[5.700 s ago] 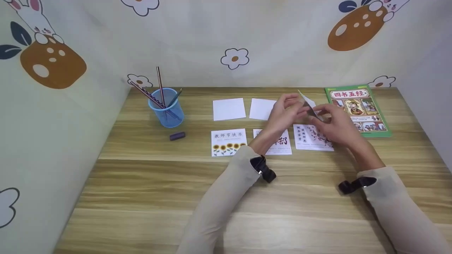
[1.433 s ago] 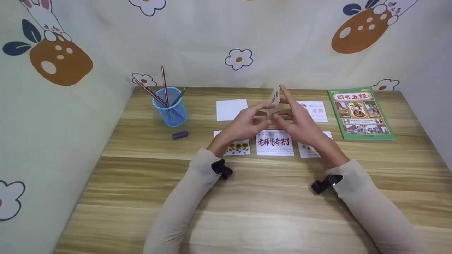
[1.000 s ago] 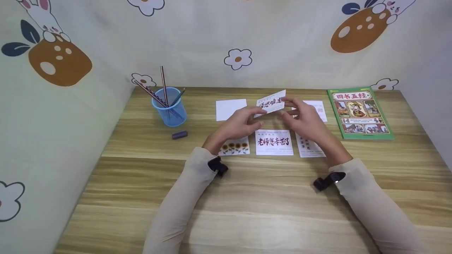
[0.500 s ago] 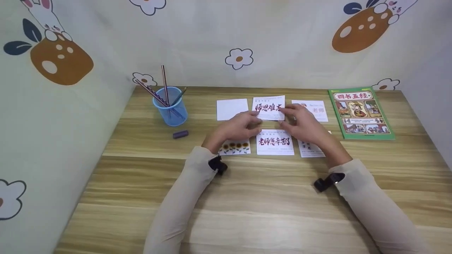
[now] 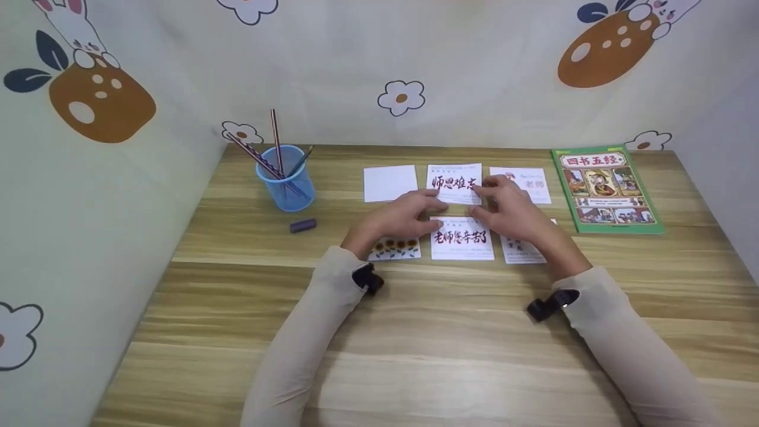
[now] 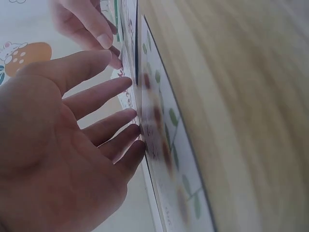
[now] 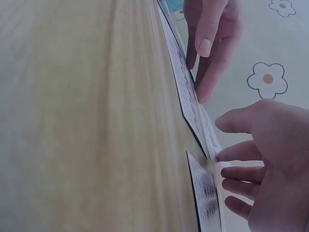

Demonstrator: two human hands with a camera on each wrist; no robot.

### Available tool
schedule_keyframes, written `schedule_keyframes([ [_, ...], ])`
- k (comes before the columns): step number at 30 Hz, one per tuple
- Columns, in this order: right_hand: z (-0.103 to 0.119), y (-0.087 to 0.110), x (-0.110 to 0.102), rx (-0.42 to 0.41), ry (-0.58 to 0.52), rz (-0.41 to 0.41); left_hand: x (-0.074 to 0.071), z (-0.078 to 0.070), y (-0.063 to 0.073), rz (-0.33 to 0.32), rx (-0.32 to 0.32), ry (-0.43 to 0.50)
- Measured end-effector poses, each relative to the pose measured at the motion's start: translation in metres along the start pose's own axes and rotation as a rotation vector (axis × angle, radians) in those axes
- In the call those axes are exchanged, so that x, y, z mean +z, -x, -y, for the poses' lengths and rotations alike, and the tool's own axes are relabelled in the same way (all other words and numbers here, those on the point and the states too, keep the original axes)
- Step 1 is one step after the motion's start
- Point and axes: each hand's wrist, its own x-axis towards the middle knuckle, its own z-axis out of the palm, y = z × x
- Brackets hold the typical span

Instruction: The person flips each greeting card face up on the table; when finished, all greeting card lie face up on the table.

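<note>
Both hands are resting their fingertips on the calligraphy card (image 5: 453, 182), which is lying flat on the wooden surface (image 5: 415, 332) in the middle of the far row of cards. The left hand (image 5: 398, 217) is touching the card's near left corner with its fingers stretched out and relaxed; the right hand (image 5: 511, 209) is touching the near right edge the same way — neither hand is gripping anything. The wrist views are showing the fingers laid out almost straight against the paper, though the blur there makes it hard to tell exactly which fingertips are pressing.

To the card's left a blank white card (image 5: 390, 183) is lying, and to its right a pale card with red print (image 5: 528, 182). In the near row a second calligraphy card (image 5: 462, 238) is sitting just under the hands, between a sunflower card (image 5: 396, 249) and a card partly hidden by the right wrist (image 5: 522, 252). A green picture book (image 5: 603, 188) is lying at the far right, and a blue pencil cup (image 5: 286, 179) is standing at the left — a small dark eraser (image 5: 302, 225) near it.
</note>
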Motion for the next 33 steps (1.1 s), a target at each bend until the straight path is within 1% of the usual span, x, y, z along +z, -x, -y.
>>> schedule_keyframes([
  [3,-0.001,0.0,0.0,0.01,0.014,-0.004,0.001,-0.001,-0.001,0.001,0.031,-0.002],
  [8,-0.002,0.0,0.0,-0.011,0.025,-0.009,0.002,-0.001,-0.003,-0.004,0.074,-0.004],
  [15,-0.003,0.0,-0.002,-0.017,-0.011,-0.007,0.002,-0.002,-0.003,0.005,0.061,-0.007],
  [22,-0.006,-0.002,-0.003,-0.031,0.008,0.014,0.002,-0.003,-0.002,0.017,0.034,-0.01],
  [26,-0.007,-0.002,-0.004,-0.028,0.012,0.014,0.002,-0.003,-0.003,0.02,0.038,-0.008],
  [28,-0.008,-0.002,-0.003,-0.027,0.01,0.014,0.001,-0.002,-0.002,0.007,0.046,0.001],
  [29,-0.008,-0.002,-0.003,-0.031,0.01,0.013,0.0,-0.002,-0.002,-0.01,0.054,0.01],
  [31,-0.009,-0.002,-0.002,-0.035,0.003,0.006,-0.003,0.0,0.0,-0.058,0.067,0.035],
  [33,-0.009,-0.002,0.0,-0.046,-0.011,-0.005,-0.008,0.003,0.003,-0.125,0.071,0.06],
])
